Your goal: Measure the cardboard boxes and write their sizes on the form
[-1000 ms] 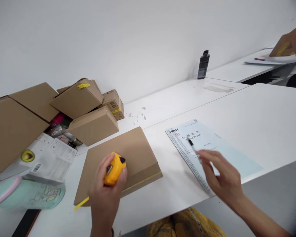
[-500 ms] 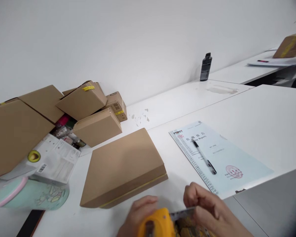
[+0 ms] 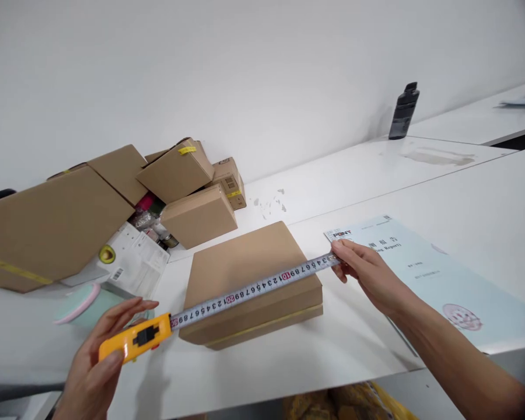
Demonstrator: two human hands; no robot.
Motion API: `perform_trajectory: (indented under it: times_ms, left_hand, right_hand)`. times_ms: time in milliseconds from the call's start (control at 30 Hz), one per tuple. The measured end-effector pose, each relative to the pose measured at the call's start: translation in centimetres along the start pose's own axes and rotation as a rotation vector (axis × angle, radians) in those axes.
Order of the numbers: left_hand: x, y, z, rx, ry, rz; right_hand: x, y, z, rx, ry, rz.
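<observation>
My left hand grips the yellow case of a tape measure, fingers behind it and thumb in front. Its silver blade is drawn out to about 30 and slants up to the right. My right hand pinches the free end of the blade, just over the corner of the light blue report. Below the stretched blade lies a closed flat cardboard box; the blade crosses in front of its top face. Whether blade and box touch, I cannot tell.
Several cardboard boxes stand at the back left by the wall. A white package with an avocado picture and a mint cup sit to the left. A dark bottle stands far right. Yellow bags show below the table edge.
Both hands have risen from the bottom edge and spread apart. The tape blade now stretches between them over the box. The view has shifted, and the pen on the report is no longer visible.
</observation>
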State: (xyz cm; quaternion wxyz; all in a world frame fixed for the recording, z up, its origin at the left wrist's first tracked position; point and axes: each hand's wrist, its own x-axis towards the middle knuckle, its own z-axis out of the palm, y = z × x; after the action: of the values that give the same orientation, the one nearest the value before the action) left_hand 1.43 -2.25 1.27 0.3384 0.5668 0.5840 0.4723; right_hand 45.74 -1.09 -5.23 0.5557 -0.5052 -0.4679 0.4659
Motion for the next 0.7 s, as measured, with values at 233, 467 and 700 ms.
perform_trajectory:
  times_ms: [233,467,700]
  left_hand:
    - [4.2,0.0,-0.8,-0.045,-0.11,-0.148]
    - [6.3,0.4,-0.3,-0.051,-0.231,-0.126]
    - [7.6,0.6,0.1,-0.072,-0.394,-0.132]
  right_hand:
    - [4.4,0.9,2.7,-0.105,-0.024,0.079]
    - [6.5,-0.2,4.0,-0.223,-0.047,0.122]
    - [6.8,1.9,4.0,-0.34,-0.106,0.002]
